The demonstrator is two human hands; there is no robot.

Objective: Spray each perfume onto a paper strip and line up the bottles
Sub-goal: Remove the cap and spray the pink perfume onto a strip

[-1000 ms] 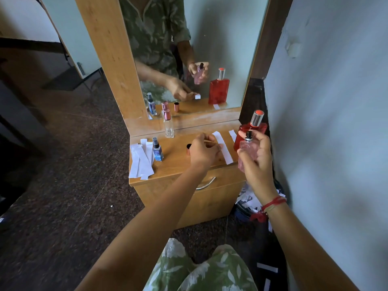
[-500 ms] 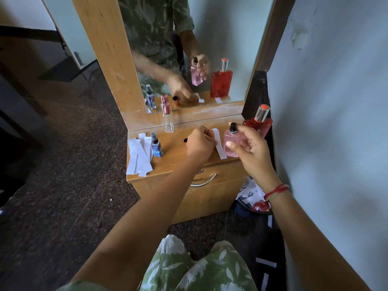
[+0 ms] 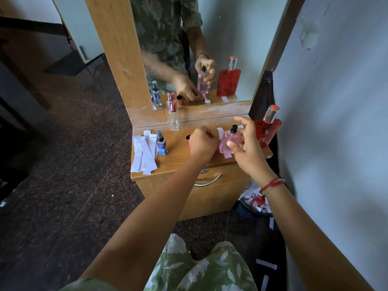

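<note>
My right hand (image 3: 246, 150) grips a small pink perfume bottle (image 3: 226, 141) with a black nozzle, index finger lifted above the nozzle. The bottle stands low over a white paper strip (image 3: 220, 132) on the wooden dresser top (image 3: 178, 162). My left hand (image 3: 202, 143) is closed on that strip, right beside the bottle. A tall red bottle (image 3: 267, 131) stands at the far right. A clear bottle with a pink cap (image 3: 173, 118) is at the back, a small blue spray bottle (image 3: 161, 144) to the left.
A pile of blank strips (image 3: 143, 153) lies at the dresser's left edge. A small dark cap (image 3: 187, 137) peeks out behind my left hand. The mirror (image 3: 210, 38) rises at the back, the wall close on the right. A bin of paper scraps (image 3: 255, 199) sits below.
My right hand has brought the pink bottle down and left, from beside the red bottle to the strip next to my left hand. The left hand has stayed on the strip.
</note>
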